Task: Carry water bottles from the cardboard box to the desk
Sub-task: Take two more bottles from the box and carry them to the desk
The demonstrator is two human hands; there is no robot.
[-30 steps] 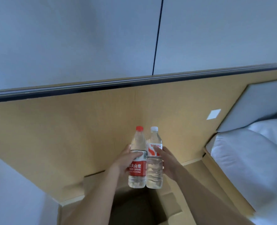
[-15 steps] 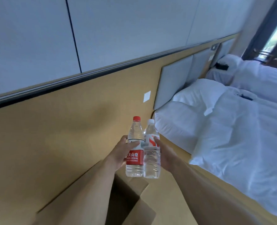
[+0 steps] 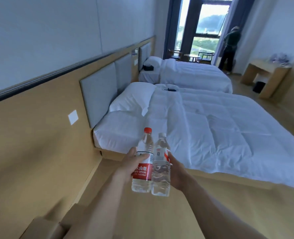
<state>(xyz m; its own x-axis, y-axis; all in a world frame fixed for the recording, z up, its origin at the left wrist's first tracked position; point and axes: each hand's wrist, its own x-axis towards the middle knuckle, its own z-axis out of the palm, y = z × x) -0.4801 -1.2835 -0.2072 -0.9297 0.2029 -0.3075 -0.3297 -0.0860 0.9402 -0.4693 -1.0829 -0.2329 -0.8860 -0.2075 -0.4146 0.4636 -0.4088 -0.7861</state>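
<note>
Head view: red-capped bottle (image 3: 142,163) is gripped by the left hand (image 3: 131,165), white-capped bottle (image 3: 161,167) by the right hand (image 3: 175,171), both held upright and touching in mid-air, well apart from the desk (image 3: 265,73). They should be kept pressed together and upright while carried past the bed (image 3: 220,128). Both bottles look full and capped; only a flap of the cardboard box (image 3: 44,228) is seen, contents hidden.

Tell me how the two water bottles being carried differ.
The red-capped bottle has a red cap; the white-capped bottle has a white one. The red-capped bottle wears a wide red and white label with lettering, while the white-capped bottle shows a smaller label and a ribbed clear lower body. The left hand grips the former, the right hand the latter. Both are clear, upright and side by side.
</note>
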